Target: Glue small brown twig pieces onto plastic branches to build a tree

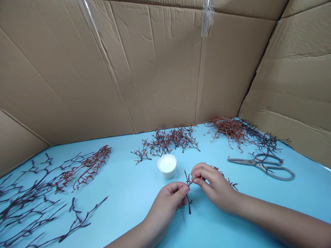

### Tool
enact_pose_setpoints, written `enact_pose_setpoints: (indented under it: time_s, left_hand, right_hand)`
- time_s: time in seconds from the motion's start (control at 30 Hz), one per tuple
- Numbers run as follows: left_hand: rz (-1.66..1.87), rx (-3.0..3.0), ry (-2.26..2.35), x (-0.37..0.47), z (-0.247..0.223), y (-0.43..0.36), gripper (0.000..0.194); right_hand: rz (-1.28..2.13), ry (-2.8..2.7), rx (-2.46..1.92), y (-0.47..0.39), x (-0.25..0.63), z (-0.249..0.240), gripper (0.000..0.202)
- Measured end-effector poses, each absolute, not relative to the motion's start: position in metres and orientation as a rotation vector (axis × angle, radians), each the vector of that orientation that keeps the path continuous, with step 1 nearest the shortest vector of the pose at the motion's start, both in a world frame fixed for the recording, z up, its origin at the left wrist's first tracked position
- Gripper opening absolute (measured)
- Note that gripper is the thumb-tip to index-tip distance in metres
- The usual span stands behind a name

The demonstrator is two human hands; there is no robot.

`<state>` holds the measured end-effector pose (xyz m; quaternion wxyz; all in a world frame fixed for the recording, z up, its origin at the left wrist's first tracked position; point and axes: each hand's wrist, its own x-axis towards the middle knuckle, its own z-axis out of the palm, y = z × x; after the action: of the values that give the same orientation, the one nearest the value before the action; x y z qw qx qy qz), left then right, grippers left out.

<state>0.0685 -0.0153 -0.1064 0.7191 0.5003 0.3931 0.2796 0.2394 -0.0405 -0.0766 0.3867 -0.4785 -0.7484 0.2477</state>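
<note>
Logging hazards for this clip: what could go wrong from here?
The left hand pinches a thin dark twig; a tight grip might snap it. The white cup stands open just beyond both hands, so a knuckle could tip it. The scissors lie slightly open near the right forearm, a possible nick if that arm swings outward.

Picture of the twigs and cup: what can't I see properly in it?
All in the head view:
- Middle of the dark twig: hidden by the left hand.
- Fingertips of the right hand: what they pinch, if anything, is too small to tell.
- Some reddish twigs: partly hidden behind the right hand.
- White stuff in the cup: too plain to name.
- Big dark branches: cut off by the left edge.
</note>
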Motion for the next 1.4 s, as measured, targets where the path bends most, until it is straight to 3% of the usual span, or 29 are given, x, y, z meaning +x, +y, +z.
enact_pose_setpoints:
  time_s: [1.4]
  left_hand:
    - [0.557,1.208,0.876,0.068,-0.11,-0.013,0.03]
  right_hand:
    - [0.627,-1.885,-1.118,-0.039,0.236,-0.095,0.013]
